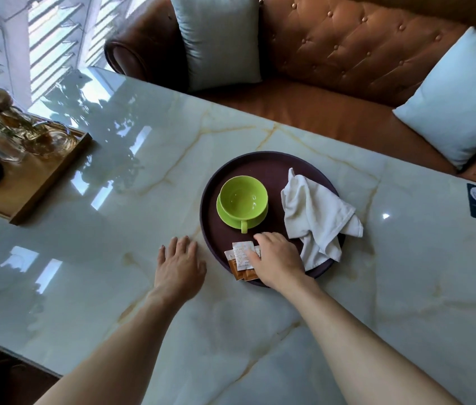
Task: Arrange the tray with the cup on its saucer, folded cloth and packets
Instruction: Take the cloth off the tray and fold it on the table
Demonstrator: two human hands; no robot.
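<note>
On the round dark-purple tray (271, 165), the lime-green cup (243, 197) already sits on its matching green saucer (261, 220) at nine o'clock, but the white cloth (317, 217) at three lies crumpled, not folded. The right hand (277, 258) presses loosely curled fingers on the orange-and-white packets (241, 260) at six; the left hand (179, 266) rests flat, fingers together, on the marble table (143, 287) beside the tray.

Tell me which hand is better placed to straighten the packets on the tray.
Right. The right hand already rests on the packets inside the tray; the left hand lies flat on the table beside the tray.
</note>
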